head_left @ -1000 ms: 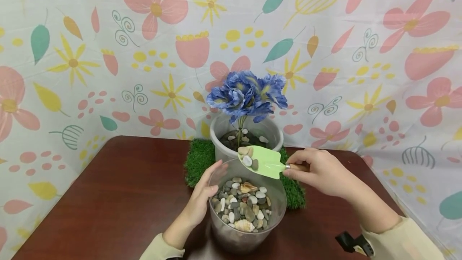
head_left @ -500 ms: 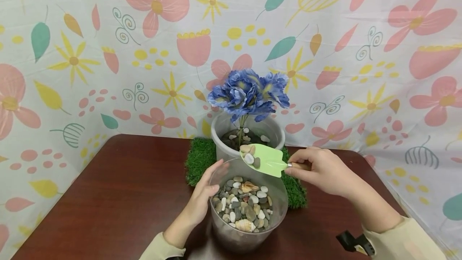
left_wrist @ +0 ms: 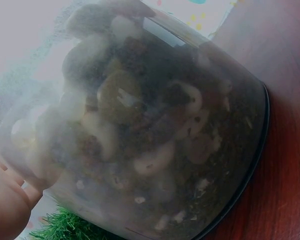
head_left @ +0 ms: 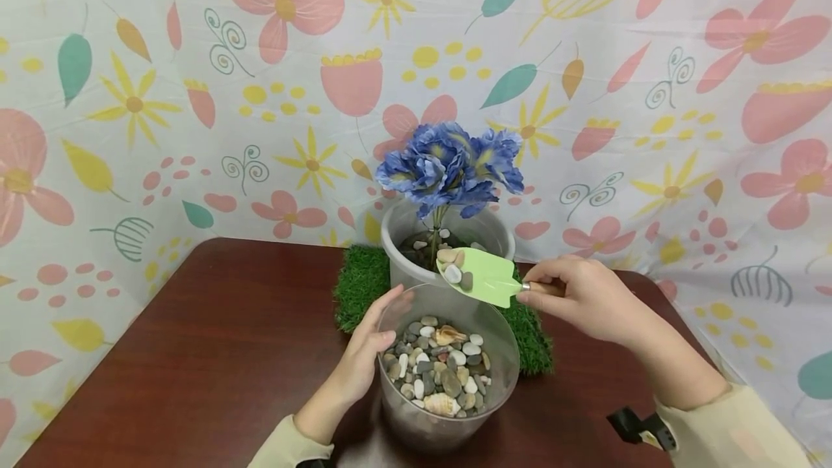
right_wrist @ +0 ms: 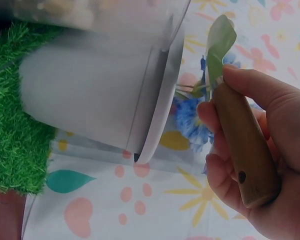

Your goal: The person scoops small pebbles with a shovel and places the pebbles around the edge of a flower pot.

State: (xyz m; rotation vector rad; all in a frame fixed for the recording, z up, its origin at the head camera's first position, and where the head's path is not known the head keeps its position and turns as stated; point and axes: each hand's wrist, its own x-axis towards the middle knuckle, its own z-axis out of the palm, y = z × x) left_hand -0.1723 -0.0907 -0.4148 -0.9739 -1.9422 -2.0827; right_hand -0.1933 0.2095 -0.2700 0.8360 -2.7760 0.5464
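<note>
My right hand grips the wooden handle of a small light-green trowel. Several pebbles lie on the blade near its tip, which is over the front rim of a grey-white flowerpot. Blue artificial flowers rise from that pot, and a few pale stones show inside. My left hand rests with extended fingers against the left side of a clear plastic bucket. Inside the bucket are many mixed pebbles and seashells. The left wrist view shows the bucket wall hazily.
A mat of artificial grass lies under the flowerpot on the dark red-brown table. Behind the table hangs a white cloth printed with flowers and leaves. The bucket stands directly in front of the flowerpot.
The trowel, with the pebbles on it, has moved slightly up and to the right, farther over the flowerpot's rim. My left hand stays against the bucket.
</note>
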